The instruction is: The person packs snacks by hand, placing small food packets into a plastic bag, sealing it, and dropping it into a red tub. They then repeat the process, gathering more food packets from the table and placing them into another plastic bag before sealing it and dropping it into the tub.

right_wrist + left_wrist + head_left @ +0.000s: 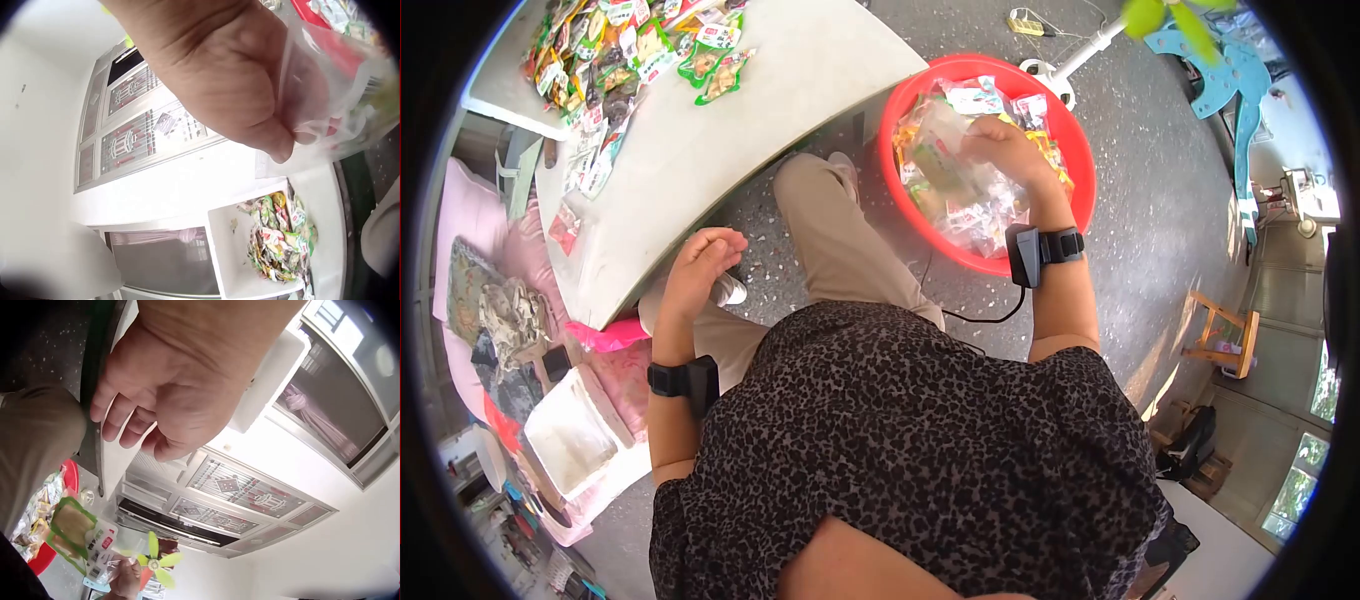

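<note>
My right hand (1012,155) is over the red basin (1086,190) at the upper right of the head view. Its thumb and fingers pinch the edge of a clear plastic bag (940,150). In the left wrist view the bag (75,531) shows a green-bordered packet and a white label with a red mark. Small snack packets (975,95) fill the basin beneath it. My left hand (700,265) hangs beside the table edge, holding nothing, its fingers relaxed and slightly bent in the left wrist view.
The pale table (800,60) spans the upper left, bearing a heap of colourful snack packets (640,45) that spills from a white box (219,250). A fan (1100,40) stands behind the basin. A wooden stool (1250,345) is at right, a white foam box (575,430) at lower left.
</note>
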`<action>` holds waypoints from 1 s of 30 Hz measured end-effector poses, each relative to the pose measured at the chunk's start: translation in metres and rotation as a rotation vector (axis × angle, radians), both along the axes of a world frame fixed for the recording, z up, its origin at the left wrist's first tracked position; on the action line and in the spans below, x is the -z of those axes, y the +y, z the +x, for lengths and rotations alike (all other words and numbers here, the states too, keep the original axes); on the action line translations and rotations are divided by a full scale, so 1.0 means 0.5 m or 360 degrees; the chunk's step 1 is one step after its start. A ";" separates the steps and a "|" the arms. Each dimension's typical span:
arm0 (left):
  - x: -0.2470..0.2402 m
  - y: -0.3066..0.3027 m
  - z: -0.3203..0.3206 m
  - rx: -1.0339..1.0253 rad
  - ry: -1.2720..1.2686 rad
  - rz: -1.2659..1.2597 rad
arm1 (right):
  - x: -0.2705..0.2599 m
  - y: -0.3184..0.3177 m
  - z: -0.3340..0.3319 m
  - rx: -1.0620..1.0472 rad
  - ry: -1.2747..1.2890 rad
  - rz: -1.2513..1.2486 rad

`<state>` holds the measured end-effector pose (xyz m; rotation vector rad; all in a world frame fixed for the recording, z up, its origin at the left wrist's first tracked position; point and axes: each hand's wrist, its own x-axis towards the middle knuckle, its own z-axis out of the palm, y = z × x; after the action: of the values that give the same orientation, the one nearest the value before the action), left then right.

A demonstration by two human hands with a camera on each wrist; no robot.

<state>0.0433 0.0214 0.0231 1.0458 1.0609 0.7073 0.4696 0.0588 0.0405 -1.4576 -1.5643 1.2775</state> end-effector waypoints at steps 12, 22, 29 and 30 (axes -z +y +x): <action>0.149 -0.075 -0.117 -0.0389 0.0204 -0.0609 | 0.262 0.207 0.308 0.0691 -0.1443 0.0220; 0.171 -0.087 -0.113 -0.0490 0.0211 -0.0696 | 0.516 0.213 0.070 0.0086 -0.1457 0.0214; 0.187 -0.086 -0.105 -0.0409 0.0174 -0.0659 | 0.425 0.135 -0.135 0.0028 -0.0658 0.0638; 0.181 -0.086 -0.103 -0.0408 0.0211 -0.0651 | 0.326 0.114 -0.177 0.0155 -0.0400 0.0613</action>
<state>-0.0080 -0.0217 -0.0676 0.6164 1.4026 0.5946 0.3811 0.1160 -0.1226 -1.4582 -1.7598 0.7058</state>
